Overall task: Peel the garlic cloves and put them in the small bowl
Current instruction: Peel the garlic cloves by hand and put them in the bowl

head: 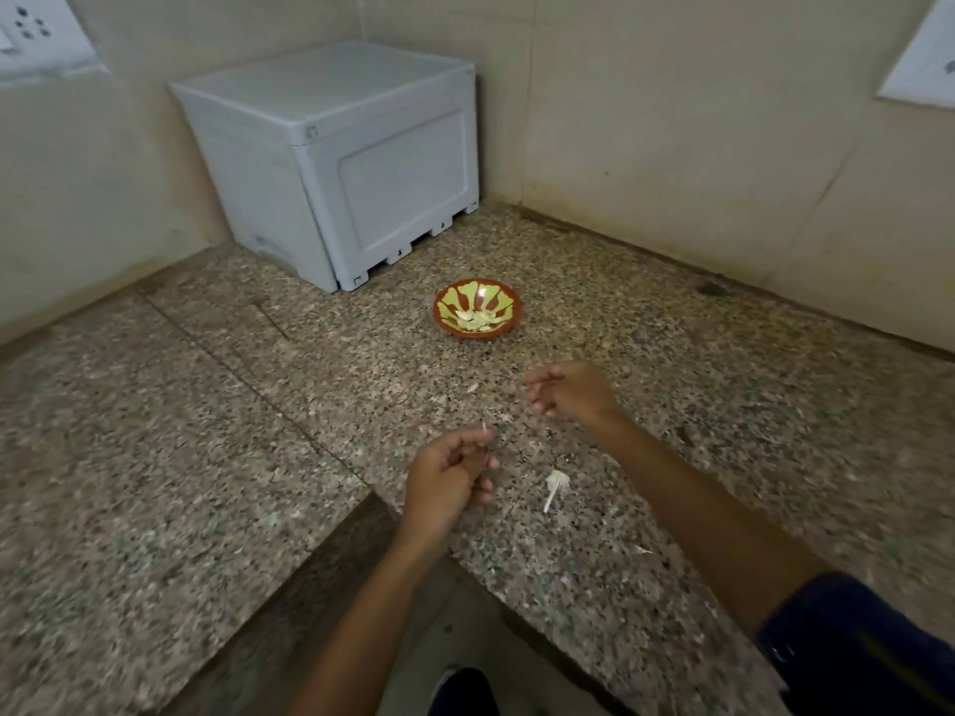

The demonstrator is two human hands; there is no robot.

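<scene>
A speckled granite counter [672,385] fills a tiled corner. Peeled garlic cloves [476,319] lie in the small bowl [509,323]. The left hand [448,475] pinches a papery scrap, likely light and flimsy; the right hand [568,390] hangs loosely curled, empty

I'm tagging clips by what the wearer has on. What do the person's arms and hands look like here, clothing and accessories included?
Both forearms are bare. The left hand and right hand show no rings or gloves that I can make out. A dark blue sleeve covers the right upper arm, ending around the elbow. No sleeve shows on the left arm.
</scene>
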